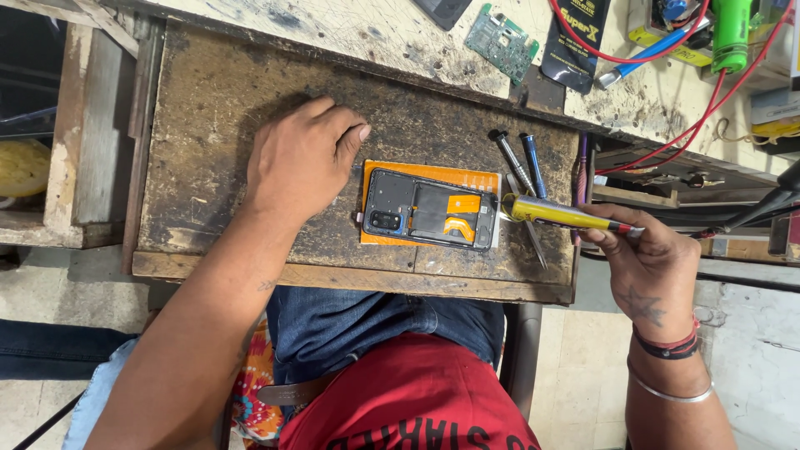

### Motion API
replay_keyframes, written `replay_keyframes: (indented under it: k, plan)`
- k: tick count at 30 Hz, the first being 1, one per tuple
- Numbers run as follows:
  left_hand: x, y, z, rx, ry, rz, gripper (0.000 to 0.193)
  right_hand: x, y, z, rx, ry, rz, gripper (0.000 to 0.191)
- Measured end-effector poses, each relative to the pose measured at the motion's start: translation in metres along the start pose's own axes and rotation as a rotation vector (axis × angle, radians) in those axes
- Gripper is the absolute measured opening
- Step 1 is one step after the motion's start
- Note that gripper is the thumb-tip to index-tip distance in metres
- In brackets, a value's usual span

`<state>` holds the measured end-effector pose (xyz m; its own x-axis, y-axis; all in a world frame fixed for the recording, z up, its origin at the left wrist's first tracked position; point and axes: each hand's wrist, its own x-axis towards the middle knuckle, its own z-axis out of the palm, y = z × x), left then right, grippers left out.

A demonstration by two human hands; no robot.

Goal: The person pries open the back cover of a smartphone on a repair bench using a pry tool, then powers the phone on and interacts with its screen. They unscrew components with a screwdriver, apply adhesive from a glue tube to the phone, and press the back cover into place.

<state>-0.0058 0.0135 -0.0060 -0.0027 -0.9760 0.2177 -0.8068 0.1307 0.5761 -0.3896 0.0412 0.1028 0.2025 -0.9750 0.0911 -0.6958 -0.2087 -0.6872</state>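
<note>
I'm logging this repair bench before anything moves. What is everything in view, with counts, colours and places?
Opened phone: one, black, on the orange mat.
Orange mat: one, mid tray.
Wooden tray: one, dark brown, over the lap.
Screwdrivers: two, dark, right of the phone.
Circuit board: one, green, top bench.
Red wires: several, top right.
Yellow tool: one, tip at the phone's edge.
Left hand: flat on the tray.
Right hand: holds the yellow tool.

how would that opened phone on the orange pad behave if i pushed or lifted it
The opened phone looks flat and rigid, so it would probably slide rather than roll or tip. Its back is off and the inner parts are exposed, so it is likely fragile there. The orange pad under it may grip it or shift with it.
</note>
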Motion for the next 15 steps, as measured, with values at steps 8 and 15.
replay_keyframes:
  k: [8,15]
  plan:
    - [0.000,-0.001,0.001,-0.003,-0.005,-0.007,0.025,-0.007,-0.004,-0.001,0.029,-0.005,0.000,0.022]
    - [0.000,-0.001,0.001,0.013,0.009,0.006,0.025,-0.013,-0.003,-0.003,0.018,-0.009,0.031,0.025]
